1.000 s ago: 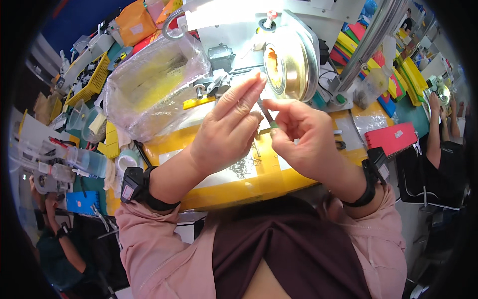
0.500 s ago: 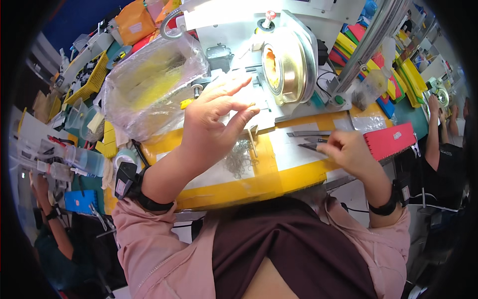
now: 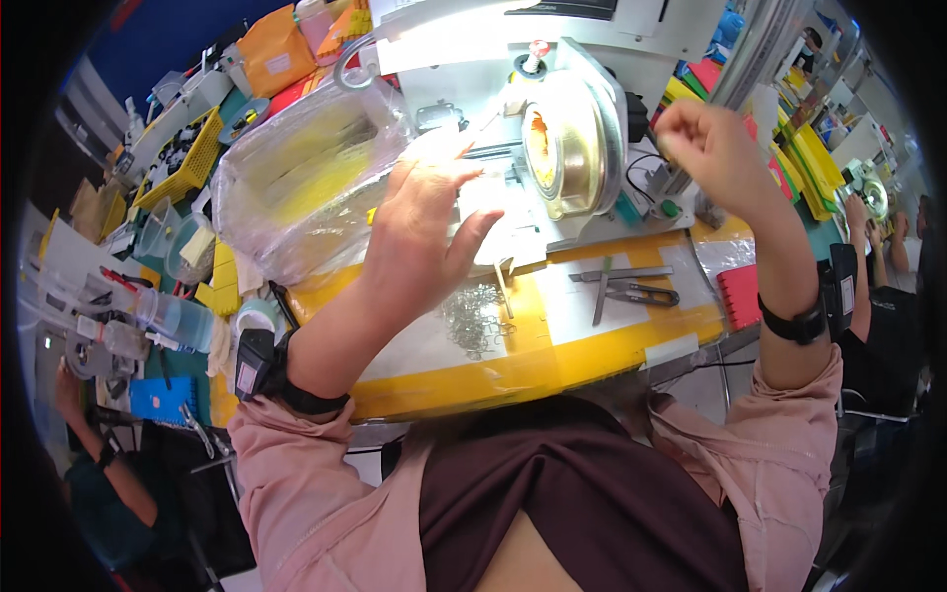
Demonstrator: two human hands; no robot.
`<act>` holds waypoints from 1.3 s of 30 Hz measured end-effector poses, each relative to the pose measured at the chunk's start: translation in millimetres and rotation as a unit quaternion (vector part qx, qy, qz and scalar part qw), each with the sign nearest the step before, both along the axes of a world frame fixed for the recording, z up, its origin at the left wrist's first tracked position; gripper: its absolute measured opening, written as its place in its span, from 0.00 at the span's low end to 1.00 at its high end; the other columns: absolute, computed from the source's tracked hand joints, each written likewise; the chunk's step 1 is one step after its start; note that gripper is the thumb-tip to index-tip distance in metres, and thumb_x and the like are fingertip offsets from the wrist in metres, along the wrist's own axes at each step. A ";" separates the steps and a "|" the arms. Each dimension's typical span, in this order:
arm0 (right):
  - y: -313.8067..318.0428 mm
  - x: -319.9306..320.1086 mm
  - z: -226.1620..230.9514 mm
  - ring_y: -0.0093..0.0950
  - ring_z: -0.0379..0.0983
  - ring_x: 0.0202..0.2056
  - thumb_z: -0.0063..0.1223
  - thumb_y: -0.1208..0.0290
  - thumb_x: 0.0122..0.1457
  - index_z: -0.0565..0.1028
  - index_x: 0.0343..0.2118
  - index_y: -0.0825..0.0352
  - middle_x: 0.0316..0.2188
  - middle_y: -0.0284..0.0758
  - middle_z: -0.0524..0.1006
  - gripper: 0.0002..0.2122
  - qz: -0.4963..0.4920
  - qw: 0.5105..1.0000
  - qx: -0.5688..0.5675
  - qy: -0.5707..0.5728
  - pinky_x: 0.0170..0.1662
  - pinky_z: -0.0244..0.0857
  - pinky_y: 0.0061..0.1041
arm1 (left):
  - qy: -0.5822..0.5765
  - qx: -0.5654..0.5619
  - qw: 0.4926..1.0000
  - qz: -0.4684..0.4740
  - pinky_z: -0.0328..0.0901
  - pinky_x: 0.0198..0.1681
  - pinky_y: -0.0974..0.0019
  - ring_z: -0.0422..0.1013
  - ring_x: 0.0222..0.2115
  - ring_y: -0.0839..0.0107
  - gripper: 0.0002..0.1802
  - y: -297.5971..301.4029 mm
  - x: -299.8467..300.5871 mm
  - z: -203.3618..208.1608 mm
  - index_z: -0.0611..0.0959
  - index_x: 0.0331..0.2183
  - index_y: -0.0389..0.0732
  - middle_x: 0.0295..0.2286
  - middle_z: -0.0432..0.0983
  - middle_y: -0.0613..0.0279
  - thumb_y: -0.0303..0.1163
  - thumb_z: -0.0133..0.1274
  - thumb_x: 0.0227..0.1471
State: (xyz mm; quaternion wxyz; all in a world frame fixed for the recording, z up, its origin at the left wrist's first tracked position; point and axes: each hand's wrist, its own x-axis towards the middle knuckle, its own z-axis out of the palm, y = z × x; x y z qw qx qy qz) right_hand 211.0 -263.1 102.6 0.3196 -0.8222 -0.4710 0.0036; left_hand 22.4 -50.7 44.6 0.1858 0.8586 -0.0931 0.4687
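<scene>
My left hand (image 3: 419, 222) is at the front of a white bench machine (image 3: 449, 64), under its bright lamp. Its thumb stands apart from the fingers, and I see nothing between them; glare washes out the fingertips. Right of it is a large gold-coloured wheel (image 3: 582, 148). My right hand (image 3: 712, 153) is raised beyond the wheel's right side, its fingers curled in; what they hold, if anything, is hidden. Below, small black snips (image 3: 646, 294) and two slim flat metal tools (image 3: 626, 273) lie on white paper. A heap of fine bent wire pieces (image 3: 476, 321) lies nearer me.
A plastic-wrapped tray (image 3: 301, 178) stands left of the machine. Farther left are a yellow basket (image 3: 182, 163) and clear containers. A red notebook (image 3: 738, 296) lies partly behind my right forearm. Other people work at both sides.
My right hand has moved from over the snips up and to the right, uncovering them. My left thumb and fingers have parted from a near pinch.
</scene>
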 end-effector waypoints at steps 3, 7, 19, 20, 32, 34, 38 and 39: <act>9.7 -3.6 6.9 0.14 0.62 0.17 0.49 0.75 0.47 0.71 0.35 0.70 0.24 0.31 0.73 0.11 0.028 0.998 0.026 -0.050 0.20 0.57 0.15 | -0.006 0.052 0.998 0.017 0.61 0.40 0.59 0.65 0.35 0.55 0.11 7.6 -1.7 -3.3 0.74 0.30 0.36 0.34 0.71 0.53 0.25 0.55 0.39; 18.6 12.6 17.9 0.13 0.55 0.12 0.48 0.72 0.49 0.70 0.34 0.68 0.17 0.27 0.71 0.09 0.110 0.954 -0.234 0.153 0.16 0.53 0.15 | 0.008 0.005 1.000 0.022 0.60 0.41 0.61 0.64 0.37 0.55 0.16 9.5 -2.6 7.5 0.72 0.37 0.33 0.37 0.68 0.49 0.25 0.53 0.42; -44.5 -38.8 -12.6 0.17 0.58 0.20 0.48 0.77 0.50 0.66 0.23 0.70 0.17 0.29 0.63 0.04 0.090 0.995 -0.051 0.012 0.25 0.54 0.18 | -0.096 0.027 0.979 -0.180 0.53 0.48 0.54 0.61 0.41 0.55 0.12 -36.9 -67.8 38.4 0.72 0.33 0.35 0.41 0.63 0.49 0.27 0.49 0.41; -45.9 -34.8 -17.7 0.17 0.58 0.20 0.47 0.77 0.51 0.66 0.23 0.69 0.18 0.28 0.64 0.04 0.078 0.995 -0.028 0.049 0.24 0.54 0.17 | -0.032 -0.031 0.981 -0.188 0.54 0.47 0.56 0.61 0.40 0.57 0.15 -43.4 -61.2 33.4 0.71 0.35 0.35 0.42 0.62 0.51 0.26 0.48 0.40; -29.2 2.9 -22.3 0.09 0.48 0.10 0.43 0.70 0.56 0.66 0.26 0.64 0.11 0.20 0.57 0.05 0.024 0.910 0.193 0.366 0.13 0.44 0.10 | 0.165 -0.718 0.644 -0.204 0.56 0.23 0.74 0.61 0.21 0.79 0.10 -41.9 40.5 -21.4 0.69 0.37 0.40 0.25 0.64 0.68 0.30 0.46 0.51; -26.7 7.9 -22.8 0.09 0.49 0.10 0.44 0.70 0.56 0.66 0.26 0.64 0.11 0.20 0.57 0.05 0.017 0.910 0.193 0.367 0.12 0.44 0.10 | 0.168 -0.703 0.661 -0.202 0.56 0.22 0.74 0.60 0.21 0.79 0.07 -41.5 45.0 -14.8 0.70 0.35 0.40 0.23 0.64 0.69 0.30 0.46 0.51; -22.5 13.5 -23.2 0.09 0.49 0.10 0.44 0.70 0.56 0.66 0.25 0.64 0.11 0.20 0.57 0.06 0.009 0.916 0.175 0.360 0.12 0.44 0.10 | 0.157 -0.736 0.630 -0.188 0.56 0.22 0.76 0.60 0.20 0.80 0.04 -49.1 45.8 -5.4 0.72 0.30 0.39 0.23 0.63 0.68 0.29 0.46 0.51; -20.7 14.2 -22.4 0.09 0.49 0.10 0.44 0.70 0.56 0.66 0.25 0.64 0.11 0.20 0.57 0.06 0.012 0.917 0.170 0.360 0.12 0.45 0.10 | 0.155 -0.745 0.624 -0.178 0.56 0.22 0.76 0.59 0.20 0.80 0.04 -50.3 46.6 -3.0 0.72 0.30 0.39 0.23 0.63 0.68 0.28 0.46 0.51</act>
